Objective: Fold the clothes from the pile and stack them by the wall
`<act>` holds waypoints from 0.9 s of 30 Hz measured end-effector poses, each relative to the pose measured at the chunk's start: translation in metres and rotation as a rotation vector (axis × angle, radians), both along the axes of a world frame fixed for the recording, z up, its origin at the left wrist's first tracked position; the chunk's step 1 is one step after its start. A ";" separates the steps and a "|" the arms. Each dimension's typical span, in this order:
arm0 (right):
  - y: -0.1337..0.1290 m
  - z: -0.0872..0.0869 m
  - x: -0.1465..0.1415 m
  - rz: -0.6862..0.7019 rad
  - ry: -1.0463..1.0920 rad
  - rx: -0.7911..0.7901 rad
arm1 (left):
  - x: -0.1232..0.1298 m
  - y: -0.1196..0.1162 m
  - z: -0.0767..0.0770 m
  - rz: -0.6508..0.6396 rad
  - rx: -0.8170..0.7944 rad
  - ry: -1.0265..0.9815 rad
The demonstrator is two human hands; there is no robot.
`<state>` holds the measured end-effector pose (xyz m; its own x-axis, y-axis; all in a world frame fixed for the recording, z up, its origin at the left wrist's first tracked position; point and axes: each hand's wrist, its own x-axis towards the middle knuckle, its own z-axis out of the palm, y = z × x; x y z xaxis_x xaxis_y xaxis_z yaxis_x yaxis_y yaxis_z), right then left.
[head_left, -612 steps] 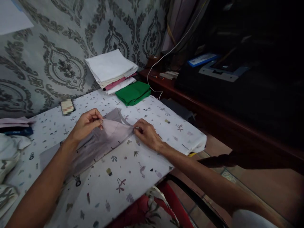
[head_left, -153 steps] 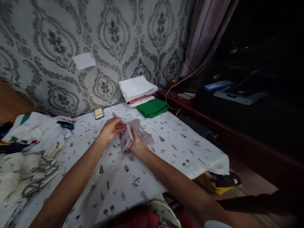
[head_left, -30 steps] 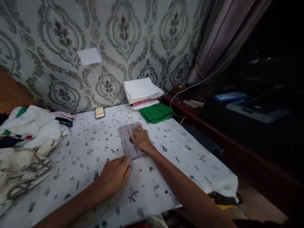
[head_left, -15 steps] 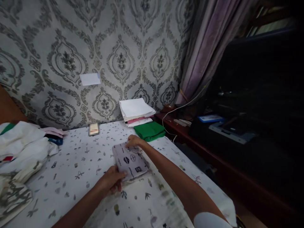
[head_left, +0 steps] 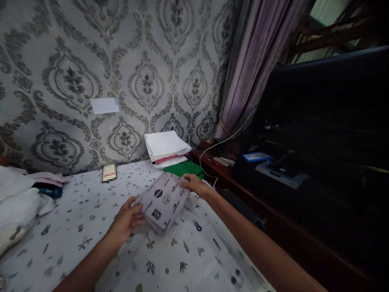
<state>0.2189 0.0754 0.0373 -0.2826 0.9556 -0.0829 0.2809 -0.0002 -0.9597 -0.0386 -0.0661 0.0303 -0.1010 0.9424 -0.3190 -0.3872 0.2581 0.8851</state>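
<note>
A folded grey-lilac cloth [head_left: 165, 200] with dark printed badges and lettering is held tilted over the bed, between both my hands. My left hand [head_left: 129, 215] grips its left corner, thumb on top and fingers underneath. At the upper right edge, my right hand [head_left: 196, 184] pinches the cloth between thumb and fingers. Just behind the cloth lies a folded green cloth [head_left: 184, 168], partly covered by it and by my right hand. A stack of folded cloths, white on top [head_left: 167, 144] with pink lower down, stands beside the green one against the wall.
The patterned white bedsheet [head_left: 88, 223] spreads under my arms. Rumpled white clothes [head_left: 18, 198] lie at the left. A small blurred box [head_left: 109, 173] stands near the wall. To the right are a dark red ledge [head_left: 209, 162], a white cable [head_left: 219, 142] and a big dark screen-like object [head_left: 319, 121].
The folded cloth has been lifted and turned in my hands. My right hand has moved to its right edge, my left to its left corner. The view has shifted right.
</note>
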 end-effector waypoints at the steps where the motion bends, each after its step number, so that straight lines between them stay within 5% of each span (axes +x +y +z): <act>1: 0.004 0.002 0.010 -0.057 0.023 0.018 | 0.006 0.016 0.004 -0.020 0.039 0.028; 8: 0.062 0.010 0.062 -0.461 -0.006 0.167 | 0.069 0.147 0.026 0.011 0.149 0.111; 13: 0.099 -0.013 0.070 -0.636 -0.220 0.226 | 0.097 0.212 0.005 0.082 0.090 0.194; 18: 0.104 -0.036 0.075 -0.640 -0.472 0.215 | 0.096 0.237 -0.025 0.125 0.036 0.304; 23: 0.089 -0.024 0.071 -0.595 -0.663 0.268 | 0.097 0.244 -0.027 0.113 0.063 0.344; 27: 0.079 -0.012 0.031 -0.402 -0.894 0.603 | 0.098 0.232 -0.027 0.117 0.095 0.382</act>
<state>0.2501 0.1545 0.0255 -0.0185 0.9157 0.4014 0.9449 0.1473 -0.2924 0.0597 0.1663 0.0038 -0.3038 0.9409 -0.1494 -0.0476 0.1416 0.9888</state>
